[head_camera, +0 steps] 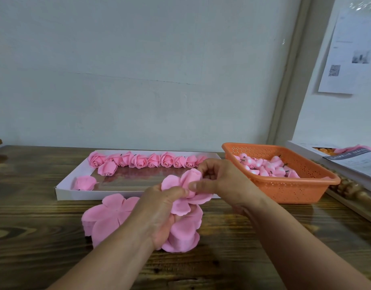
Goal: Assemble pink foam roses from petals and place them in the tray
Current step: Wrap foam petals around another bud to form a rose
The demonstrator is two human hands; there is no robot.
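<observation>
The sheet of paper on the wall, far up to the right of the hands, carries a square code and a small grey picture, but its lines of writing are too small to read; the same is true for the printed papers lying at the right edge of the table. The left hand holds a pink foam rose that is only half made, its fingers curled around the loose lower petals, and the right hand pinches the closed bud at the top between thumb and fingers. Just under the left hand a stack of flat petals lies on the wood. Behind both hands is the white tray; a row of finished roses lines its far edge, two more lie toward its left, and the near middle of the tray floor is bare. To the right of the right hand, an orange basket holds many small pink buds. Bare wood runs along the near edge.
</observation>
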